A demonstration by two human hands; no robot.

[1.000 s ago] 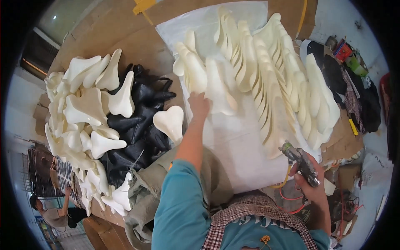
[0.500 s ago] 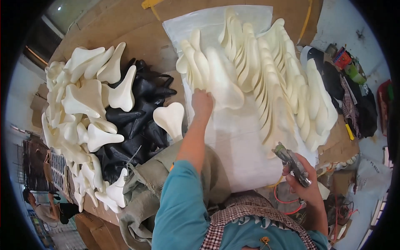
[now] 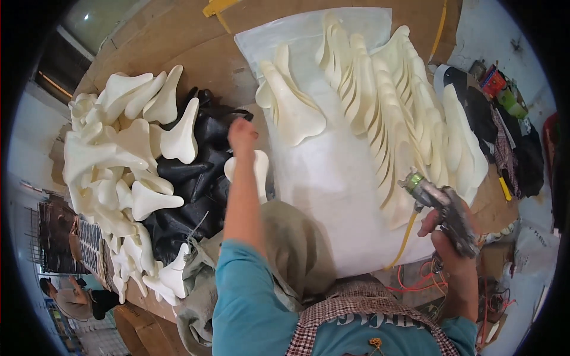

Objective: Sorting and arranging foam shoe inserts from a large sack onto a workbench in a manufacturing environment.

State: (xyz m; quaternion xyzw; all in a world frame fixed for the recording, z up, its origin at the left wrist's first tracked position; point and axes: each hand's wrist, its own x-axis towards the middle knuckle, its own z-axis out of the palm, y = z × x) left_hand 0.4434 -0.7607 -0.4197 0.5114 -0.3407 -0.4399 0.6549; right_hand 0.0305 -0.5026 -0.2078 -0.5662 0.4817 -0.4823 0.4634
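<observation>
My left hand (image 3: 242, 133) reaches forward over the edge of a pile of black saddle-shaped covers (image 3: 190, 172). Just under my wrist lies a single cream foam saddle piece (image 3: 259, 169). The fingers curl downward and I cannot see whether they grip anything. At the right, my right hand (image 3: 446, 252) is wrapped around a metal spray gun (image 3: 442, 204), whose nozzle points toward rows of upright cream foam pieces (image 3: 386, 113). These stand on a white plastic sheet (image 3: 332, 202).
A heap of cream foam pieces (image 3: 119, 154) fills the left of the cardboard-covered table (image 3: 196, 53). A grey-green cloth (image 3: 294, 249) lies at the near edge. A yellow hose (image 3: 405, 240) hangs from the gun. Cans and dark bags (image 3: 499, 95) clutter the right. Another person (image 3: 74, 299) is at lower left.
My left hand has left the cream pieces on the white sheet and swung left to the pile of black pieces. The spray gun has risen a little toward the rows.
</observation>
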